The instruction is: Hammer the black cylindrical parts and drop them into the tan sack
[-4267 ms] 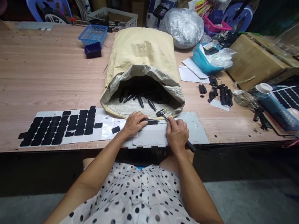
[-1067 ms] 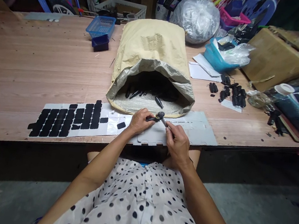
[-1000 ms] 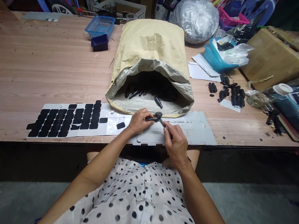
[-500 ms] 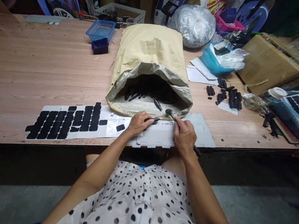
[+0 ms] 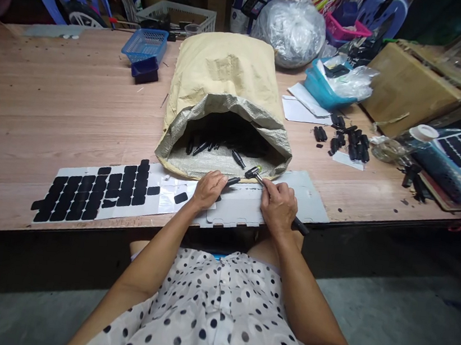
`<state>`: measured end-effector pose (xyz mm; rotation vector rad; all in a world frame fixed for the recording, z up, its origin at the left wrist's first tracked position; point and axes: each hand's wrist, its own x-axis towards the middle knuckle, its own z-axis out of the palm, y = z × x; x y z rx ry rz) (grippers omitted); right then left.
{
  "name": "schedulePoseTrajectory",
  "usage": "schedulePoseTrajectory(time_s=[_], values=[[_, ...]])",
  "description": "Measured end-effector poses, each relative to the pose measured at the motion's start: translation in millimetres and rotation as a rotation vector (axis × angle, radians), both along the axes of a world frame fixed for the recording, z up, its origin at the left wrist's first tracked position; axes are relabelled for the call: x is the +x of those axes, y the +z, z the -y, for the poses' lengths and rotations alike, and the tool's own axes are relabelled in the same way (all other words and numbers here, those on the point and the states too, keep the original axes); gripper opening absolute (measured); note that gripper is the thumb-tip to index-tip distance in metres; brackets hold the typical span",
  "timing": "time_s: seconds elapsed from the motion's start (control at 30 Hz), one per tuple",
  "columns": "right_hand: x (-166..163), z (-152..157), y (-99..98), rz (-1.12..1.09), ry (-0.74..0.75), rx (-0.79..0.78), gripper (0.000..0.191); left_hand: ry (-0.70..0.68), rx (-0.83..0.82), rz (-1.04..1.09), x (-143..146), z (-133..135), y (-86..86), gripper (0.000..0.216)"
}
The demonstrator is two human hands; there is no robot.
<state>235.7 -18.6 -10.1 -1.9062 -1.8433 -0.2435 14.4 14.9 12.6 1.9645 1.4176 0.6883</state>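
My right hand (image 5: pixel 279 206) is closed round the handle of a small hammer (image 5: pixel 255 172), whose dark head with a yellow-green end sits just in front of the sack's mouth. The fingers of my left hand (image 5: pixel 209 189) pinch a slim black pointed part (image 5: pixel 233 181), its tip reaching toward the hammer head. Both hands are over a pale grey board (image 5: pixel 234 210) at the table edge. Right behind them gapes a yellow woven sack (image 5: pixel 227 64), lying on its side. Several similar black parts (image 5: pixel 238 159) lie inside its opening; deeper in it is dark.
Left of my hands lies a sheet of black adhesive pads (image 5: pixel 82 198). Blue baskets (image 5: pixel 145 45) stand at the back left. Small black pieces (image 5: pixel 351 142) are heaped on the right, near a cardboard box (image 5: pixel 411 89), a turquoise basin (image 5: pixel 326 89) and a clear jar (image 5: pixel 404 141).
The hammer head has tilted and swung slightly left, closer to the black part, showing its yellow-green end. My left hand keeps its hold. The whole view has shifted a little.
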Motion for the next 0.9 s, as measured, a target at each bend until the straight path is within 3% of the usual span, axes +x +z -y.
schedulePoseTrajectory(time_s=[0.17,0.27,0.37,0.47,0.57,0.77,0.9], values=[[0.3,-0.7,0.9,-0.014,0.025,0.013,0.031,-0.025,-0.031,-0.011,-0.6,-1.6,6.6,0.042],[0.8,-1.2,1.5,-0.017,0.028,0.012,0.030,-0.083,-0.032,0.003,-0.9,10.5,17.4,0.042],[1.3,-1.3,1.1,-0.013,0.033,0.008,0.030,-0.237,-0.122,0.093,1.2,43.7,30.5,0.039],[1.1,-1.2,-0.3,-0.008,0.035,0.011,0.031,-0.498,-0.370,0.199,5.6,86.3,30.1,0.035],[-0.1,-1.5,-1.6,-0.003,0.028,0.032,0.031,-0.561,-0.533,0.156,9.2,114.7,4.4,0.032],[-2.1,-2.1,-0.7,-0.013,0.027,0.035,0.030,-0.123,-0.848,-0.172,4.2,107.0,-69.7,0.041],[-2.4,-1.6,0.3,-0.023,0.026,0.019,0.029,-0.072,-0.904,-0.256,-1.1,103.4,-81.2,0.051]])
